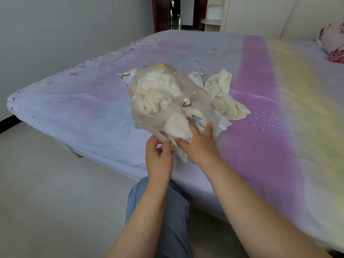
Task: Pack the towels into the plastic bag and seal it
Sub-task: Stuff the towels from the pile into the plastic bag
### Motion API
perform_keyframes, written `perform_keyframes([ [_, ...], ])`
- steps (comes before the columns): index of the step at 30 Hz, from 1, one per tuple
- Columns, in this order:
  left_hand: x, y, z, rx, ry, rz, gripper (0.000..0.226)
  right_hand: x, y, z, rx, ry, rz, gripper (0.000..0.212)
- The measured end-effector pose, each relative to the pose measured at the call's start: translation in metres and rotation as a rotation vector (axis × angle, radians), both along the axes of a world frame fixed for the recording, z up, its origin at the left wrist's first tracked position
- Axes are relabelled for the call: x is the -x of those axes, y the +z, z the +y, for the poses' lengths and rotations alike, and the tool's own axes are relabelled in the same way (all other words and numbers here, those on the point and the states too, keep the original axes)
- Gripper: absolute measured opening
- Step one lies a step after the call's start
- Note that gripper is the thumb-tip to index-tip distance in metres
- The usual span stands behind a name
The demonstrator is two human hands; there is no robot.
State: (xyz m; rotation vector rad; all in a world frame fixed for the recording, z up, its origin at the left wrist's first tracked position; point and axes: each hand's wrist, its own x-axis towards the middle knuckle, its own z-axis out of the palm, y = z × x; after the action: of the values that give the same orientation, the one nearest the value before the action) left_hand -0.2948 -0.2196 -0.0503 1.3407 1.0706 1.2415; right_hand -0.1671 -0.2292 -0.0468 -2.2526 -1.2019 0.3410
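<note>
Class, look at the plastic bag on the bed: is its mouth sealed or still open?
Open. The plastic bag gapes toward the person; the left hand pinches its rim while the right hand pushes a white towel through.

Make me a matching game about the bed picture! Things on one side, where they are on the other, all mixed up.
Things:
1. plastic bag
2. loose cream towel
3. flowered pillow
4. left hand

Places or states:
A. far right corner of the bed
B. pinching the bag's near edge
C. stuffed with cream towels
D. lying on the sheet right of the bag

Pairs: 1-C, 2-D, 3-A, 4-B
</note>
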Motion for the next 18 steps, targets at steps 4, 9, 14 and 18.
perform_keyframes([
  [4,-0.006,-0.002,-0.004,0.034,-0.008,0.087,0.015,-0.006,0.003,0.006,-0.037,-0.037,0.216,0.093],
  [9,-0.004,0.003,0.001,0.071,-0.027,0.096,0.012,-0.009,0.018,0.03,-0.248,-0.122,0.432,0.07],
  [14,0.0,0.008,0.014,0.493,-0.247,0.077,0.042,0.007,0.029,0.033,-0.558,0.088,0.253,0.093],
  [18,0.005,0.012,0.018,0.391,-0.223,0.175,0.035,0.004,0.029,0.039,-0.331,0.376,0.022,0.075],
])
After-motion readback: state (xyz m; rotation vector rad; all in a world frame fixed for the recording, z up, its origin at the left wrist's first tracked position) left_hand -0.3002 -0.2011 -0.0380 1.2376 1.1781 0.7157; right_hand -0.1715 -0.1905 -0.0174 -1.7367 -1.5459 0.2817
